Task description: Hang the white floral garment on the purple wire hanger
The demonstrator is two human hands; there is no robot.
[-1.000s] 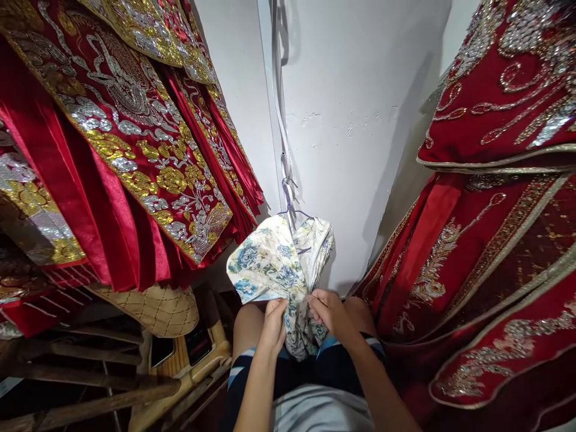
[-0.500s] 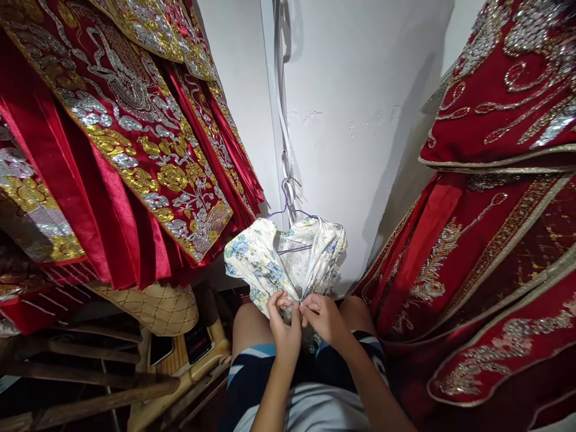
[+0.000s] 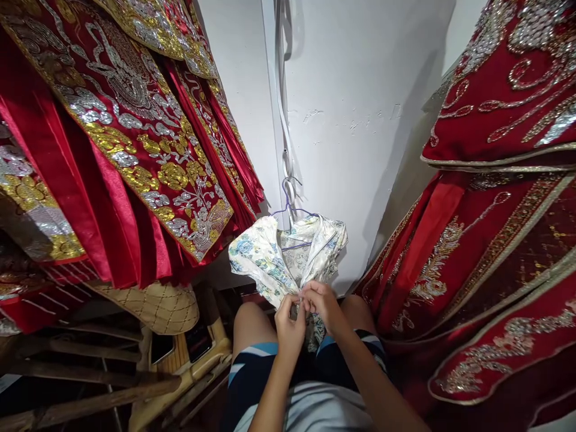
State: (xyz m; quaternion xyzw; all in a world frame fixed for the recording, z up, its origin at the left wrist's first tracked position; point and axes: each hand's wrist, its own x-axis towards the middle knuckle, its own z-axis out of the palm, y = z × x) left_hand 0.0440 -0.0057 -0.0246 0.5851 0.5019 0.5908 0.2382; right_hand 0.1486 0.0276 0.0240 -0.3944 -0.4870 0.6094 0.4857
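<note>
We have both hands closed in a fine pinch: the fingertips of our left hand (image 3: 291, 313) and right hand (image 3: 318, 302) meet on the front edges of the shirt (image 3: 258, 255). Whether a button or other fastener sits in that grip we cannot tell; the fingers cover it.

A second ago our hands were apart and the shirt was bunched narrow; now they touch, and the neck lies spread wide above them. Half a second ago our left forefinger stood up, and now it is folded into the pinch. We judge that the work has narrowed to one small spot, where the two edges come together.

The shirt hangs in front of us from a purple hanger (image 3: 288, 206), its lower part gathered between our knees (image 3: 252, 321). A white strap (image 3: 285, 129) runs down the wall (image 3: 351, 180) behind it.

Red embroidered garments hang on our left (image 3: 173, 174) and right (image 3: 432, 240). Low on our left, two phones (image 3: 162, 348) lie on a chair (image 3: 198, 373). We can read no brand, label or writing; the wall's chipped marks spell nothing.
</note>
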